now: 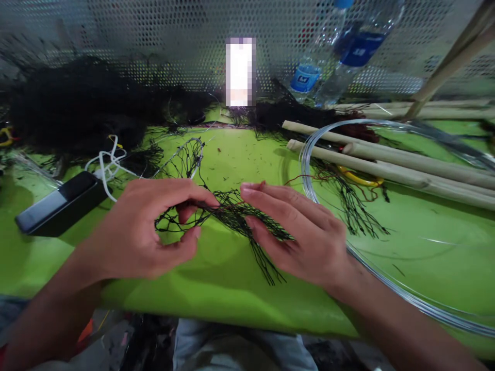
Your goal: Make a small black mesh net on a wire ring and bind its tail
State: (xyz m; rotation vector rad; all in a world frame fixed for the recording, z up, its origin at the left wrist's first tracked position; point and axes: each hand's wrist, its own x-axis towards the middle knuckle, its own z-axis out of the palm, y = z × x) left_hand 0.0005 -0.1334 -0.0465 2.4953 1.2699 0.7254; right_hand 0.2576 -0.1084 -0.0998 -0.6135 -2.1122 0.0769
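Observation:
Black knotted netting [232, 211] is stretched between my hands, just above the green table. My left hand [143, 226] grips its gathered middle between the fingers, with the thumb held apart below. A looped part of the net hangs behind these fingers. A thin red thread [234, 205] crosses the gathered strands and runs into my right hand [297, 226]. That hand's fingers close over the thread, with loose net strands passing beneath its palm and thumb. More red thread emerges above the right fingers and trails toward a coil of clear line [309, 159].
On the left lie a black power bank [64, 206], a white cable [102, 165] and a heap of black netting [81, 103]. Wooden sticks [402, 172], a yellow ring [359, 176] and cut net [356, 206] lie right. Plastic bottles [359, 49] and a blurred bright rectangle [240, 72] stand behind.

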